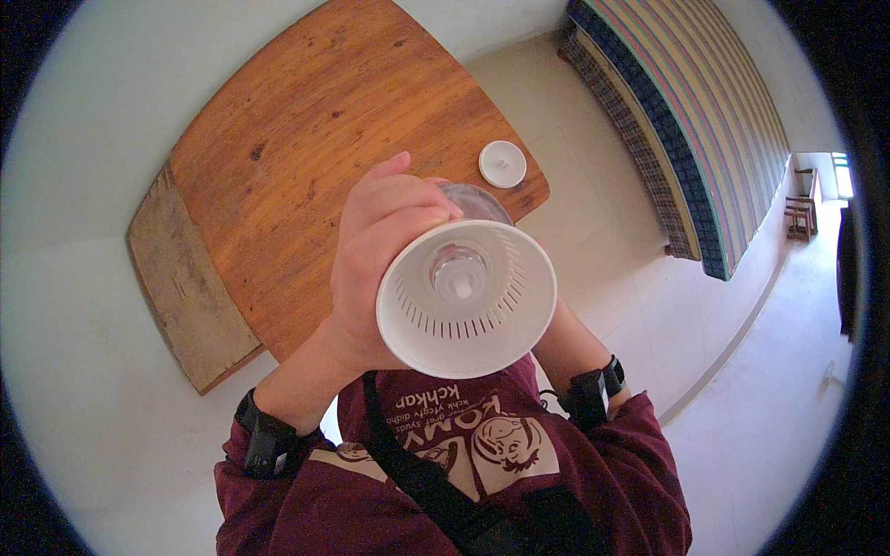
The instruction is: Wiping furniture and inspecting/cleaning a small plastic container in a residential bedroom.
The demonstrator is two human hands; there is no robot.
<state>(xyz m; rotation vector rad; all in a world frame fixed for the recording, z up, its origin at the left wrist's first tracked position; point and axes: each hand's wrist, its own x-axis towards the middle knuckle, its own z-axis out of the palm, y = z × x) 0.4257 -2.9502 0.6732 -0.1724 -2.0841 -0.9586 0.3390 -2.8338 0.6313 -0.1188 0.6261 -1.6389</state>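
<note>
A white plastic cup-shaped part (459, 347) with narrow slots round its wall is held up close to the camera, its wide mouth facing me. Inside it, at the centre, is a clear round piece with a white stub. My left hand (389, 229) is wrapped round its far left side, fingers over the top. A clear plastic piece (487, 201) shows behind the rim. The white part hides most of my right hand (551, 299), which is at its right side; its grip cannot be made out. A round white lid-like disc (503, 165) lies on the wooden table (299, 139).
The table's rounded corner is just beyond the disc. A lighter wooden board (195, 292) joins its left side. A bed with a striped mattress (695, 83) stands at the upper right. Wooden furniture (803, 208) is farther off at the right. A black strap crosses my chest.
</note>
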